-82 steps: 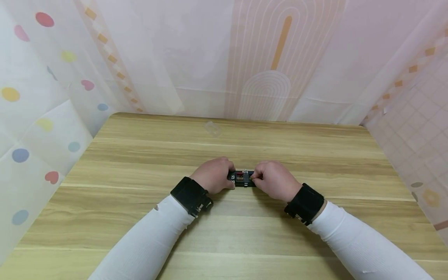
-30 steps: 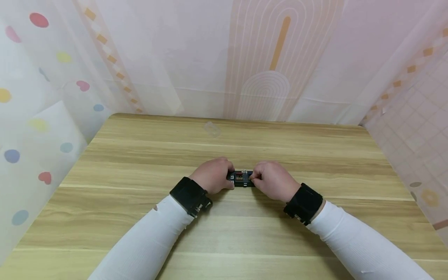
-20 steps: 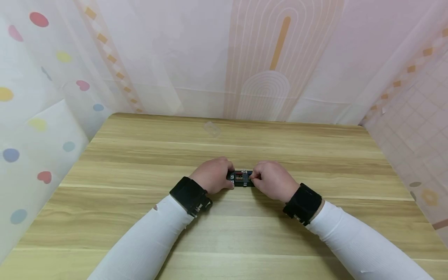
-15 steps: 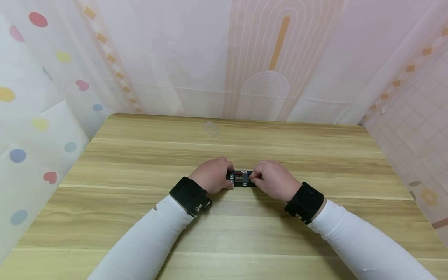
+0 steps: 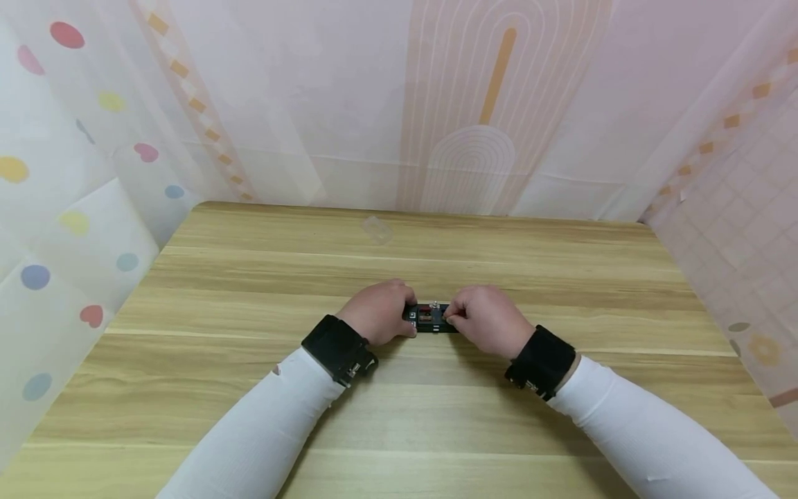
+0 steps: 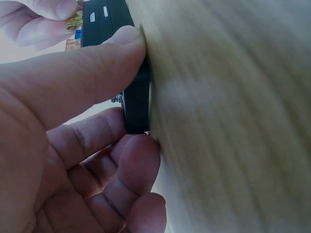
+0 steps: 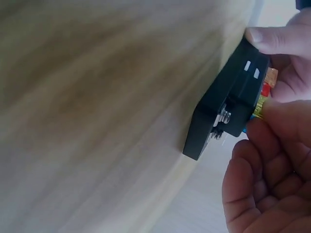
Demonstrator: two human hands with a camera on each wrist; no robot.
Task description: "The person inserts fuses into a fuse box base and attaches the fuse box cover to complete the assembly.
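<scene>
- We are holding a small black block (image 5: 429,318) flat on the table (image 5: 249,291), near the middle, a little toward the near edge, with the left hand (image 5: 380,312) on its left end and the right hand (image 5: 485,320) on its right end.
- We are judging that the block could be sliding or tipping: it is lying on smooth wood, pinned only by the left thumb (image 6: 104,58) and fingers (image 6: 131,160), so a sideways push from the right hand could be shoving it out of that grip.
- We are also judging that the small coloured inserts (image 7: 265,94) in its top could be bending or seating crooked if the right fingertips are pressing at an angle; from the head view they are too small to tell apart.
- A slipping fingertip could be catching on the metal screws (image 7: 222,119) at the right end.
- The left hand is lying knuckles up, its thumb pressing on the near edge of the block and its curled fingers wrapping the left end, so it is clamping the block.
- The right hand is arching over the right end, its fingers (image 7: 272,128) curling together and pinching at a yellow insert.
- Both forearms, in white sleeves (image 5: 262,430) with black wrist bands (image 5: 339,348), are angling inward from the near edge.
</scene>
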